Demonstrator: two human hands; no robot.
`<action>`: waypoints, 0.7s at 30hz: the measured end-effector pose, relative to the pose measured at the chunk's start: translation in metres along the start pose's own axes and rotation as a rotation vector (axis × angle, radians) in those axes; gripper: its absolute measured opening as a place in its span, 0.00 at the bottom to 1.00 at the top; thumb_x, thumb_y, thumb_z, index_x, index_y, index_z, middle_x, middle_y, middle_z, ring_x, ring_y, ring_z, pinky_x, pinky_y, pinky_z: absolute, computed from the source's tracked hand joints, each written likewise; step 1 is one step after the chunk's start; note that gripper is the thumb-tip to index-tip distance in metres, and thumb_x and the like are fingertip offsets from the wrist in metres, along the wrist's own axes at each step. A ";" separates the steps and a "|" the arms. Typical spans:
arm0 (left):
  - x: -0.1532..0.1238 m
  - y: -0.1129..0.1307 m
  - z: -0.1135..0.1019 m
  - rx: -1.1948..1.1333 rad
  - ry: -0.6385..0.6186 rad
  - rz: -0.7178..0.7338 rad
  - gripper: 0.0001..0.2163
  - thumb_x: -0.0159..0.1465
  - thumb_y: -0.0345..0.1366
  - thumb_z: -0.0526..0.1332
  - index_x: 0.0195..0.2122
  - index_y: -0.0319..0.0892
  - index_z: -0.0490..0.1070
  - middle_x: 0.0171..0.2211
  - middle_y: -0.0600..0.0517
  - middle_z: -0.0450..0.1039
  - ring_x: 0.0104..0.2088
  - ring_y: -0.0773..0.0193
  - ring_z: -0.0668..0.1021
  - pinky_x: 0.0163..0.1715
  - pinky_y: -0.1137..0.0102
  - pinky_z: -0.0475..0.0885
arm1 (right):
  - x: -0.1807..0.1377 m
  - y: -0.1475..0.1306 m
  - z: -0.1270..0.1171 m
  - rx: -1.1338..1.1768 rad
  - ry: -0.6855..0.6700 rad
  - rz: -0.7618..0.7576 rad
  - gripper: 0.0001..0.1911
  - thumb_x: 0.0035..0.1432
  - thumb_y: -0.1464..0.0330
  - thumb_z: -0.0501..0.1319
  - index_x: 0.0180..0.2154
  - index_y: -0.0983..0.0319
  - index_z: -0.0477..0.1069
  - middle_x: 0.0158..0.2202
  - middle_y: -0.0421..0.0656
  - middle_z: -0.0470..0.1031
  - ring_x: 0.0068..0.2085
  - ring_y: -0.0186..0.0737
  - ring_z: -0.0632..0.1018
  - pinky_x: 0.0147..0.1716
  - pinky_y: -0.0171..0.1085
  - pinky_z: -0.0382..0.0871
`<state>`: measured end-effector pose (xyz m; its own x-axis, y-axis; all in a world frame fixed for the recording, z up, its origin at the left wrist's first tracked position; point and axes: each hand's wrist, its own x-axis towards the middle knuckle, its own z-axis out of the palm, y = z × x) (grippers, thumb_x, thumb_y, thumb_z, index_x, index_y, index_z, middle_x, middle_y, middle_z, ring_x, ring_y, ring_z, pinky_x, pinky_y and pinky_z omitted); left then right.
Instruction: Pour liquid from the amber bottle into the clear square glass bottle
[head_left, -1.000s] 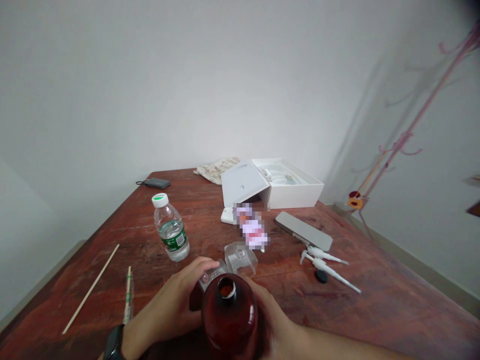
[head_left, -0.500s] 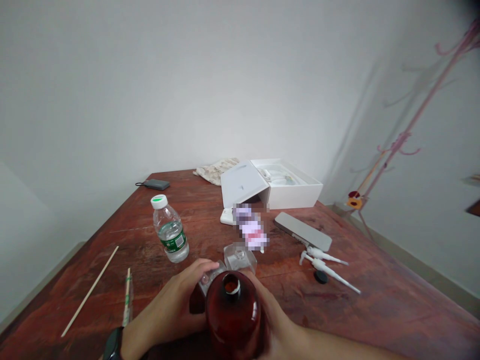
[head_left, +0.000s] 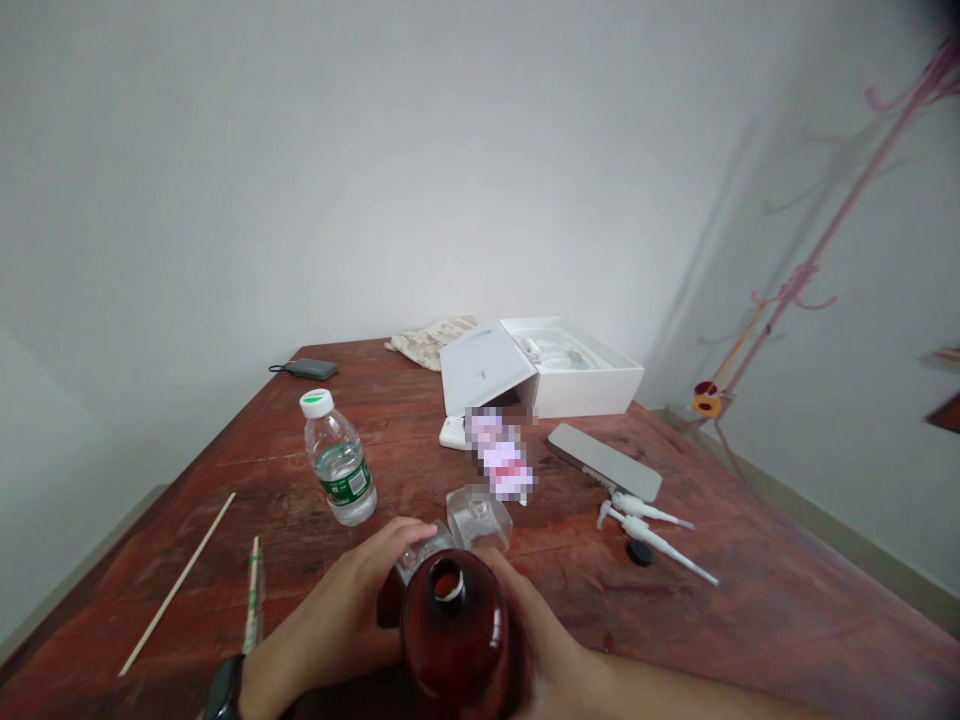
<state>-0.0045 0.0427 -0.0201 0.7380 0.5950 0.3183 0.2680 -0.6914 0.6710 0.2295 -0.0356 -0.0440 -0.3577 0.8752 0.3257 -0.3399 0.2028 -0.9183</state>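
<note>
Bottle: amber glass bottle (head_left: 456,635), uncapped, near table (head_left: 750,620) edge, neck toward a small clear container (head_left: 417,556).
Left hand (head_left: 337,625): wrapped around the bottle's left side, fingertips touching the clear container.
Right hand (head_left: 551,640): clasping the bottle's right side.
Handling: judged best with both palms firm and any tilt slow, mouth close over the container.
Nearby: clear square lid (head_left: 480,517) just beyond; water bottle (head_left: 339,458) left; white pump heads (head_left: 649,528) and black cap (head_left: 640,552) right.
Obstruction: the lid crowds the container's far side.
</note>
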 end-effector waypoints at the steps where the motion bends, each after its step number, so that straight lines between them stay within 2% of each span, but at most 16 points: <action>1: 0.000 0.002 -0.001 -0.001 -0.002 -0.001 0.35 0.60 0.33 0.73 0.68 0.52 0.65 0.65 0.44 0.74 0.62 0.47 0.80 0.61 0.62 0.76 | 0.000 0.000 0.000 -0.006 0.001 0.004 0.53 0.30 0.61 0.89 0.57 0.57 0.69 0.58 0.52 0.80 0.62 0.62 0.80 0.64 0.50 0.72; 10: 0.002 0.005 -0.002 0.006 -0.041 -0.052 0.35 0.60 0.33 0.73 0.68 0.51 0.64 0.66 0.43 0.73 0.63 0.47 0.79 0.64 0.60 0.75 | -0.002 0.004 0.001 0.020 0.006 0.015 0.56 0.28 0.62 0.89 0.59 0.57 0.71 0.60 0.54 0.80 0.63 0.62 0.79 0.66 0.52 0.70; 14: 0.002 0.005 -0.003 0.009 -0.057 -0.078 0.34 0.61 0.34 0.73 0.68 0.50 0.64 0.66 0.42 0.73 0.63 0.47 0.79 0.64 0.59 0.74 | -0.002 0.004 0.001 0.033 0.005 0.034 0.54 0.26 0.60 0.89 0.57 0.58 0.73 0.59 0.55 0.80 0.62 0.64 0.80 0.66 0.54 0.70; 17: 0.001 0.007 -0.004 0.001 -0.055 -0.062 0.34 0.62 0.36 0.72 0.68 0.50 0.64 0.66 0.42 0.74 0.63 0.46 0.79 0.64 0.59 0.75 | -0.001 0.004 0.002 0.051 0.006 0.036 0.55 0.24 0.57 0.89 0.57 0.58 0.74 0.59 0.54 0.80 0.63 0.64 0.79 0.66 0.54 0.69; 21: 0.001 0.009 -0.005 -0.004 -0.045 -0.039 0.35 0.62 0.37 0.72 0.69 0.52 0.63 0.66 0.43 0.73 0.63 0.46 0.78 0.64 0.59 0.75 | 0.000 0.001 0.002 0.059 -0.014 0.033 0.54 0.25 0.58 0.89 0.57 0.58 0.74 0.58 0.54 0.80 0.62 0.64 0.79 0.66 0.54 0.69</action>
<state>-0.0047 0.0394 -0.0105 0.7542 0.6023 0.2617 0.2948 -0.6666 0.6847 0.2269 -0.0360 -0.0445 -0.3817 0.8746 0.2991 -0.3787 0.1473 -0.9137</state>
